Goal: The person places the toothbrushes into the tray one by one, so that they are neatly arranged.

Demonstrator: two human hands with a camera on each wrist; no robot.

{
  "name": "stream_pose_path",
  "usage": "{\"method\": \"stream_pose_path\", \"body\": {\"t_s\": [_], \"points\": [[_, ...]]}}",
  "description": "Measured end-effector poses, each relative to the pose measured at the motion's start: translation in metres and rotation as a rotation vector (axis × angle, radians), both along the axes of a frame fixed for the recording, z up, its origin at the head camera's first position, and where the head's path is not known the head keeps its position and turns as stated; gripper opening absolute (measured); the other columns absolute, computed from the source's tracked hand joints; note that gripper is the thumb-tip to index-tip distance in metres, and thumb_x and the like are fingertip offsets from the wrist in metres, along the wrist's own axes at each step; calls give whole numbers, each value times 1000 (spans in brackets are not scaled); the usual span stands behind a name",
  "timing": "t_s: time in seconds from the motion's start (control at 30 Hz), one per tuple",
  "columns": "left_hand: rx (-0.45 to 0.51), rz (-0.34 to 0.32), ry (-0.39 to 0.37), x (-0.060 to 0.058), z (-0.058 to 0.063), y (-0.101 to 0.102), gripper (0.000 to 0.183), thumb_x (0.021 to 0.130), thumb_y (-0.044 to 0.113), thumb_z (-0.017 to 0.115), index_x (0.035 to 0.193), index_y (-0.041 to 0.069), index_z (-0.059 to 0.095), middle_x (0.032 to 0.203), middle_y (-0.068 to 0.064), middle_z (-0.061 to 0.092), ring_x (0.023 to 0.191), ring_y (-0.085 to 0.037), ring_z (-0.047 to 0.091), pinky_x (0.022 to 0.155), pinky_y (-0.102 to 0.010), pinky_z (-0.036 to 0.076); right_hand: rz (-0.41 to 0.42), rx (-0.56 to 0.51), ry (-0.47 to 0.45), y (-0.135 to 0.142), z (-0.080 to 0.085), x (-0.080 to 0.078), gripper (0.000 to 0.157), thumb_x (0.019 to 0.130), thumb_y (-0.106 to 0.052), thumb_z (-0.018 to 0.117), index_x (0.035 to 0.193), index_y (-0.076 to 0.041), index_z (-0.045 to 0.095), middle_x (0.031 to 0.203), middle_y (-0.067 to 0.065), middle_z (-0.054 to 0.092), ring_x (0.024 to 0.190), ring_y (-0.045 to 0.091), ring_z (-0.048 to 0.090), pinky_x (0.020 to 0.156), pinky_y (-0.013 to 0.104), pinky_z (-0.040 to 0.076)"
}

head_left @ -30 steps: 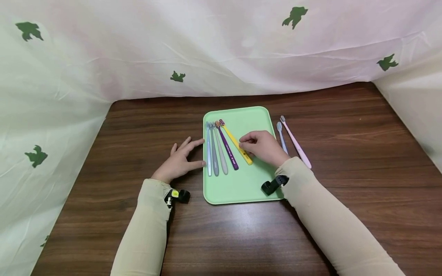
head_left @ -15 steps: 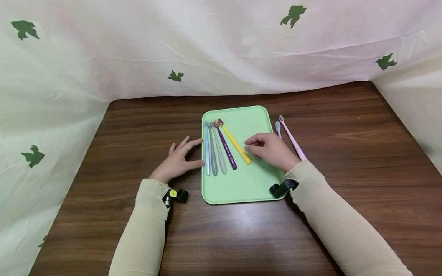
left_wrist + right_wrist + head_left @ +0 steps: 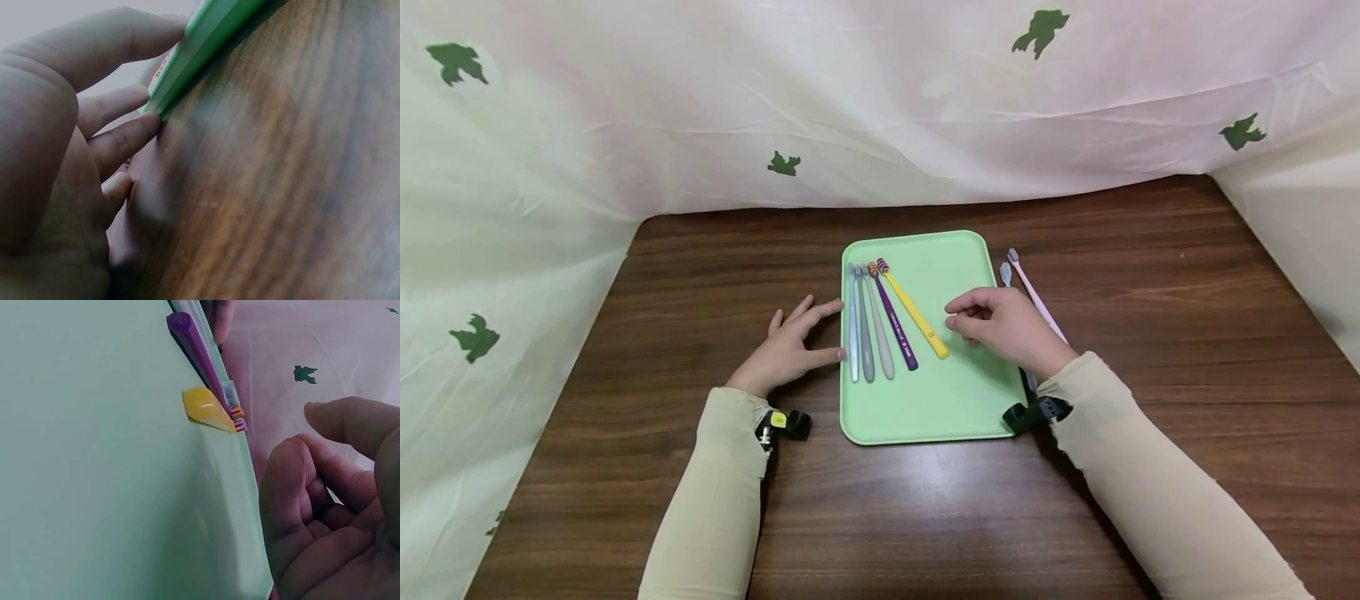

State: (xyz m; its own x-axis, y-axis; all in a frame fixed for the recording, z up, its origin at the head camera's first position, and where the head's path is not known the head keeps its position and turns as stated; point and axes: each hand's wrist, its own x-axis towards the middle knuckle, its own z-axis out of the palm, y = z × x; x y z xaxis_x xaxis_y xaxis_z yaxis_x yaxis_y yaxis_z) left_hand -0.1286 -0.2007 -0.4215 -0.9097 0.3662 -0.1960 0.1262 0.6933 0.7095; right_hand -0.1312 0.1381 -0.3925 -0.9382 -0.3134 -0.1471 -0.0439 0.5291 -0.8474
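In the head view, several toothbrushes lie fanned on a light green tray (image 3: pixel 947 408). A yellow toothbrush (image 3: pixel 917 315) is rightmost, beside a purple toothbrush (image 3: pixel 895 325); two grey toothbrushes and a light blue toothbrush (image 3: pixel 853 342) lie to their left. My left hand (image 3: pixel 778 354) touches the tray's left edge with fingers extended; in the left wrist view its thumb and fingertips meet the green rim (image 3: pixel 206 53). My right hand (image 3: pixel 1015 329) hovers over the tray's right side, holding nothing, its fingers loosely bent and thumb apart from them, right of the yellow toothbrush (image 3: pixel 203 405).
Right of the tray, a pink toothbrush (image 3: pixel 1033 292) and a blue toothbrush (image 3: pixel 1006 273) lie on the dark wooden table (image 3: pixel 1187 333), partly hidden by my right hand. A white curtain (image 3: pixel 880 100) with green bird shapes hangs behind and at both sides.
My right hand has drawn away from the yellow toothbrush toward the right, now covering more of the blue and pink toothbrushes. My left hand stays at the tray's edge.
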Motion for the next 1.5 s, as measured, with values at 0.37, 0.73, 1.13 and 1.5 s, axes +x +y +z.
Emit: {"method": "stream_pose_path", "body": {"t_s": [0.37,0.73,1.13,1.5], "points": [[5,7,-24,2,3,1,75,89,43,76,154,33,41,163,0,31,155,-17,1,120,-49,-14,-3,30,31,27,6,7,28,95,-27,71,115,-8,73,83,10,69,74,25,64,66,29,54],[1,13,-17,2,2,0,74,89,41,76,154,31,41,162,-1,33,155,-18,2,120,-49,-13,-42,43,54,45,14,10,32,95,-30,71,117,-7,72,89,11,70,75,24,64,67,29,54],[8,9,-16,2,2,1,74,89,43,76,153,32,41,162,0,32,155,-17,2,120,-49,-14,-97,67,57,57,17,8,31,95,-30,71,117,-9,72,93,12,71,77,30,66,62,36,56],[9,6,-15,1,2,1,74,89,42,76,154,31,41,162,1,33,155,-18,2,120,-49,-13,-177,153,58,69,10,1,28,96,-30,69,116,-12,72,91,12,71,72,26,65,66,31,50]]}}
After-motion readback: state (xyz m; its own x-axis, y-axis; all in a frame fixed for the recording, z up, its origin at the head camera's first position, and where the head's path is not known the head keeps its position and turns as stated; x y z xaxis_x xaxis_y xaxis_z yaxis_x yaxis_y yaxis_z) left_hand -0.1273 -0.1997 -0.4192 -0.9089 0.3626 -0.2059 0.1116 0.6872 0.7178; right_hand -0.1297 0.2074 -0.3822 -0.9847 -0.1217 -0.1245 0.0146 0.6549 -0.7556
